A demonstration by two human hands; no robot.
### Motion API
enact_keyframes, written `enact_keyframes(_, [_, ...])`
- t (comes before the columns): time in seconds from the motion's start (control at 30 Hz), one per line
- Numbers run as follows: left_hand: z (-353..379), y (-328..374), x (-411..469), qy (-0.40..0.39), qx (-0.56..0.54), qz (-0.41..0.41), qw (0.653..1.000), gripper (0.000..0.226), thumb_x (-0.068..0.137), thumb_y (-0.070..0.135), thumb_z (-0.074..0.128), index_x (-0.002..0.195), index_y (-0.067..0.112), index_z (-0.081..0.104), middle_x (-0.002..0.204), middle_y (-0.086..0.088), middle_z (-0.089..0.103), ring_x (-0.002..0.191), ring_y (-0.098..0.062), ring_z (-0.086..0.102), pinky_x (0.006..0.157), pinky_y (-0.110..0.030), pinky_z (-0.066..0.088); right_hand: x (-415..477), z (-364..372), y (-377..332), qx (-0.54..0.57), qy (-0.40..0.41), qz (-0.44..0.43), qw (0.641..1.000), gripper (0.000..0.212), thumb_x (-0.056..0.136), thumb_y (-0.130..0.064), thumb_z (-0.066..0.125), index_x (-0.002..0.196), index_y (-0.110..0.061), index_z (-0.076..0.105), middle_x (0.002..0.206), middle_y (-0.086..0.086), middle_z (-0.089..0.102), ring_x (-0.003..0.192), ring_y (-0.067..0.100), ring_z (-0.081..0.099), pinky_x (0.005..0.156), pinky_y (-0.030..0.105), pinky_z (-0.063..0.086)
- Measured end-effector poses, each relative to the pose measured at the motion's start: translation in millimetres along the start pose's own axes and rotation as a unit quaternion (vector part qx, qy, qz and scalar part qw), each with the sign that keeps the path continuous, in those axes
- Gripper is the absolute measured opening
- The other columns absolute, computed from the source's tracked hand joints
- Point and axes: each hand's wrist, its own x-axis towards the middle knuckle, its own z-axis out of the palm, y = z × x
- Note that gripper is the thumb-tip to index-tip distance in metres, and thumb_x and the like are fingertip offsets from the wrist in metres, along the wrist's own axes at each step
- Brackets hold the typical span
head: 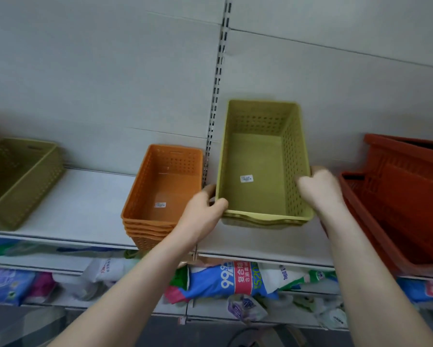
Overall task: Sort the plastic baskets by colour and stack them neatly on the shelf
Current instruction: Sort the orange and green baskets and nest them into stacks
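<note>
A light green perforated basket, the top one of a short nested green stack, sits at the middle of the white shelf. My left hand grips its near left corner, and my right hand grips its right rim. Just left of it stands a stack of several orange baskets. A darker olive basket rests at the far left. Red baskets are piled at the right, one leaning on another.
A slotted metal upright runs down the grey back wall behind the green basket. Below the shelf, a lower shelf holds packets of tissues and wipes. Bare shelf lies between the olive and orange baskets.
</note>
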Motion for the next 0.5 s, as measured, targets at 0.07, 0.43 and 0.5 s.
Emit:
enact_keyframes(0.07, [-30.2,2.9,-11.8,0.028,0.006,0.014,0.999,0.043,0.076,0.031,0.048,0.117,0.024,0.061,0.104,0.006,0.068,0.095,-0.012,0.063,0.091,-0.042,0.053,-23.5,-1.6,-26.8,0.024,0.009,-0.027,0.999,0.03,0.082,-0.028,0.052,0.103,-0.013,0.068,0.106,0.018,0.069,0.1,0.039,0.063,0.087,0.046,0.052])
enact_keyframes(0.43, [-234.7,-14.2,-93.2,0.119,-0.041,0.03,0.992,0.026,0.074,0.023,0.045,0.086,0.027,0.067,0.081,0.008,0.07,0.082,-0.019,0.066,0.086,-0.047,0.056,-144.3,63.2,-210.7,0.111,-0.011,-0.144,0.983,0.021,0.083,-0.021,0.051,0.086,-0.008,0.067,0.083,0.014,0.068,0.083,0.035,0.064,0.067,0.038,0.05])
enact_keyframes(0.5, [-268.6,-25.4,-104.0,0.138,-0.025,0.028,0.99,0.031,0.075,0.026,0.043,0.095,0.026,0.067,0.091,0.002,0.072,0.092,-0.024,0.066,0.089,-0.05,0.053,-155.6,90.0,-235.7,0.131,-0.016,-0.156,0.979,0.023,0.081,-0.023,0.051,0.088,-0.006,0.067,0.083,0.015,0.069,0.081,0.036,0.064,0.071,0.043,0.053])
